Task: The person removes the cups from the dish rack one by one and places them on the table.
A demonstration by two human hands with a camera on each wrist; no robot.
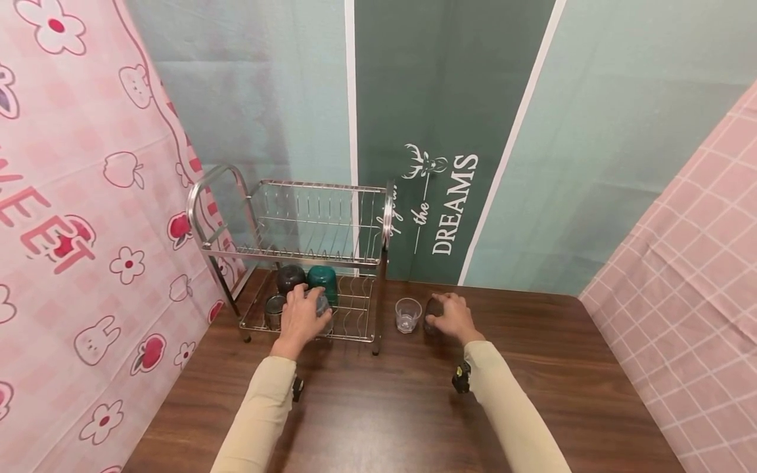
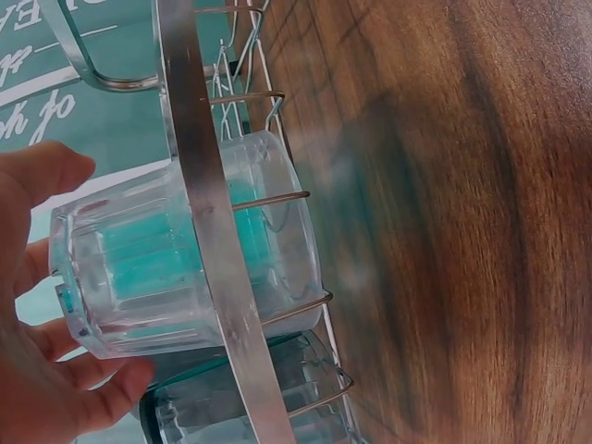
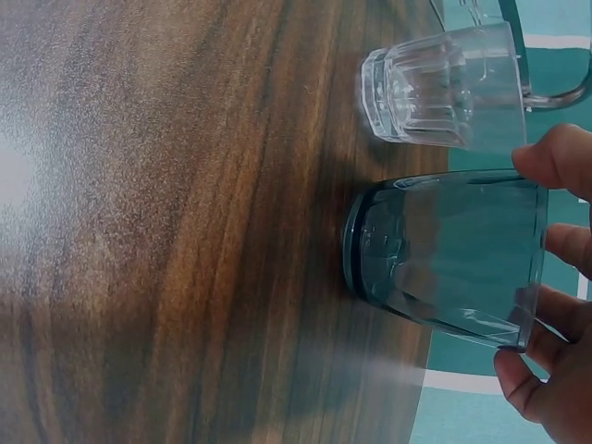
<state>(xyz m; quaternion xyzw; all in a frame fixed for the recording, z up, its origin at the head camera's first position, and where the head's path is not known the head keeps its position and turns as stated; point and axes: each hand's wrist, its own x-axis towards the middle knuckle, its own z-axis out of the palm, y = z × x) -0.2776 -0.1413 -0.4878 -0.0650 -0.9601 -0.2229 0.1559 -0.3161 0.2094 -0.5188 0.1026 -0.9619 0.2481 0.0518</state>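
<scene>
On the rack's lower shelf, a clear glass [image 2: 139, 268] stands upside down. My left hand [image 1: 303, 317] is spread about its base; in the left wrist view the thumb and fingertips appear slightly off its sides. Behind it are a teal glass [image 1: 322, 281] and a dark glass [image 1: 290, 277], and a smoky glass [image 1: 274, 313] sits to the left. Right of the rack, my right hand [image 1: 454, 316] holds a grey-blue tinted glass [image 3: 444, 250] by its rim, thumb on one side and fingers on the other. That glass is upright on the table, beside an upright clear glass [image 1: 408, 315].
The two-tier metal dish rack [image 1: 307, 263] stands at the left back of the wooden table [image 1: 378, 407]. Its upper tier and posts rise just above and around my left hand. Printed cloths [image 1: 437, 98] hang behind and at both sides.
</scene>
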